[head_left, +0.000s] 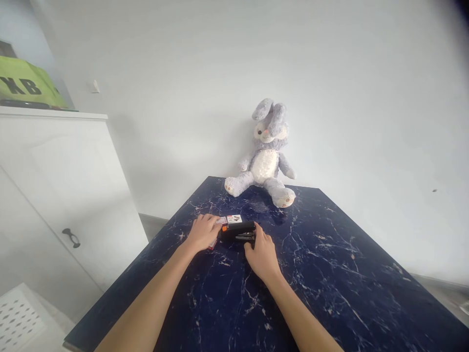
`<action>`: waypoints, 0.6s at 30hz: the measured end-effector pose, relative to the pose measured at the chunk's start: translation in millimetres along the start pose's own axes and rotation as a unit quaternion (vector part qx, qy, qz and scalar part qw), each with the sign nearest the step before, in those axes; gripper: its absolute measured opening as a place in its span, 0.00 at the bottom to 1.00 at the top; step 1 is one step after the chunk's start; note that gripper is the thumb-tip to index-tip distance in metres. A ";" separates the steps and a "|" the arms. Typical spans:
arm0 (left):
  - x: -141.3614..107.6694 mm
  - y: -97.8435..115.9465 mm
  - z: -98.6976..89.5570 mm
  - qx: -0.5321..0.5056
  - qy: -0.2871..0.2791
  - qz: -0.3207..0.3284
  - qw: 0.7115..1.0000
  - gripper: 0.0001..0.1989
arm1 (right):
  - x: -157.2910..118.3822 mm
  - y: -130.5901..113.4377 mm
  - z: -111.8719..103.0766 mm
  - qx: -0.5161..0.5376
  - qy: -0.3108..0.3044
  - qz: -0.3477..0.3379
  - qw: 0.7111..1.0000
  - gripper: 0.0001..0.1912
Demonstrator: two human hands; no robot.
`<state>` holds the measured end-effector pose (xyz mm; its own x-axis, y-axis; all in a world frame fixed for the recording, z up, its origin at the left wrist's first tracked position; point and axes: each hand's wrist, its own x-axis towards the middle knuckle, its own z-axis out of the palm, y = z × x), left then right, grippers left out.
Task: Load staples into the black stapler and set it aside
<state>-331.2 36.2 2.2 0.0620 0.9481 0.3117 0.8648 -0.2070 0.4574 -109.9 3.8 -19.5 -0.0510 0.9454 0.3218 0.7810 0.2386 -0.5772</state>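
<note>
A black stapler point(240, 228) with an orange patch at its left end lies across the dark blue tabletop between my hands. My right hand point(263, 252) grips its right end, index finger over the top and thumb below; the stapler's upper and lower arms are apart there. My left hand point(205, 232) is closed over a thin red-and-white packet point(222, 220), right beside the orange end. Most of that packet is hidden under the fingers. Just behind the stapler lies a small white box point(234, 218) with red print and a dark picture.
A grey plush rabbit point(266, 164) sits at the table's far edge against the white wall point(176, 88). On the left stand a white cabinet point(69, 181) with a green bag point(29, 83) on top and a white perforated object point(22, 318). The marbled table point(322, 274) narrows away from me.
</note>
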 end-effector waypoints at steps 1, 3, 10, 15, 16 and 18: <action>-0.7 1.8 0.8 -0.003 -0.012 0.004 1.000 0.20 | -0.1 -0.1 -0.1 0.001 -0.002 0.000 1.000 0.34; -1.4 5.0 0.1 -0.011 -0.032 0.012 0.999 0.24 | -0.5 -0.1 0.2 0.006 -0.001 0.007 1.000 0.34; -1.8 5.7 4.6 0.009 -0.060 0.030 0.998 0.23 | -0.3 1.1 2.7 0.030 0.014 0.028 0.999 0.35; -4.5 7.2 9.7 0.022 -0.042 0.055 0.997 0.22 | -0.4 0.6 2.8 0.028 0.014 0.024 0.999 0.36; -4.9 8.0 8.6 0.024 -0.036 0.061 0.997 0.21 | -0.1 1.0 2.5 0.032 0.012 0.022 0.999 0.36; -5.3 10.1 5.2 0.025 -0.028 0.074 0.997 0.22 | 1.4 3.0 1.0 0.045 0.008 0.015 0.999 0.37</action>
<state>-320.2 30.4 0.8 0.2170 0.9208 0.3242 0.8677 -0.3341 0.3680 -108.2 6.0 -21.6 -0.0189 0.9488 0.3152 0.7228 0.2308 -0.6514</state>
